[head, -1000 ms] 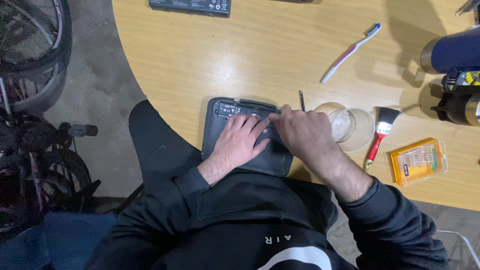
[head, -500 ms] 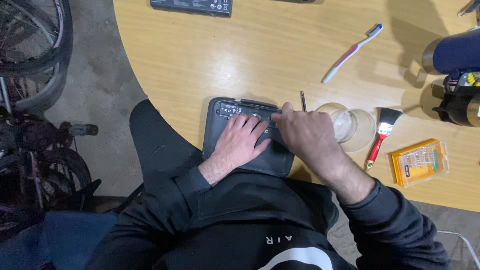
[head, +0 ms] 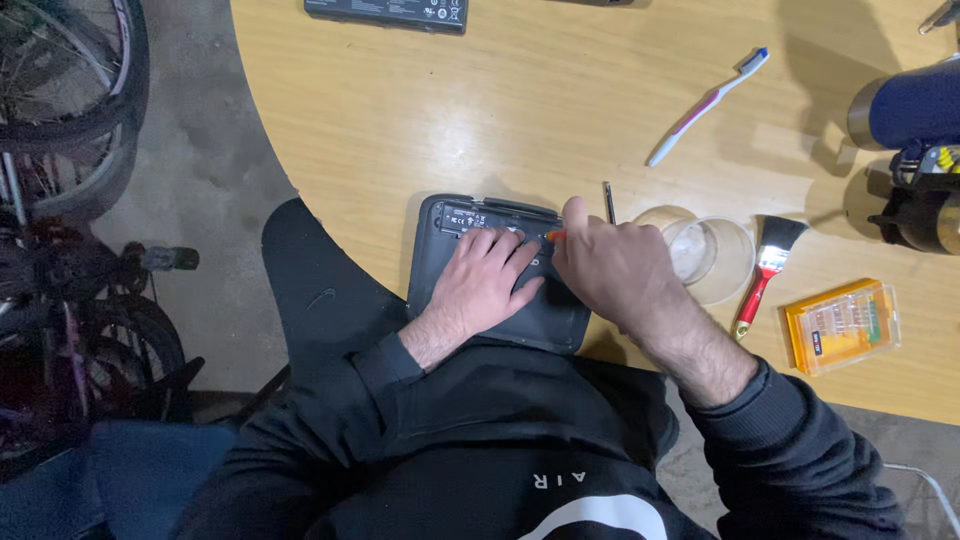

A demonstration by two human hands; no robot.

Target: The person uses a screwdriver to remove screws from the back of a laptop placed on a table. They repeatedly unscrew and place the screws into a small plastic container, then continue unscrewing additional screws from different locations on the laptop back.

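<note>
A flat dark grey device [head: 455,228] lies face down at the near edge of the wooden table [head: 480,120]. My left hand [head: 485,285] presses flat on its back, fingers spread. My right hand [head: 610,270] is closed around a small orange-handled screwdriver [head: 553,236], whose tip meets the device near its upper right part. Most of the tool is hidden inside my fist.
A thin dark metal bit [head: 609,201], a clear plastic cup [head: 705,255], a red-handled paintbrush [head: 765,270] and an orange bit case [head: 840,325] lie to the right. A toothbrush [head: 705,105] and a black battery pack [head: 390,12] lie farther back. Bicycle wheels [head: 60,110] stand left.
Both hands stay on the device. My right hand has shifted very slightly, and the orange handle now shows at my fingertips.
</note>
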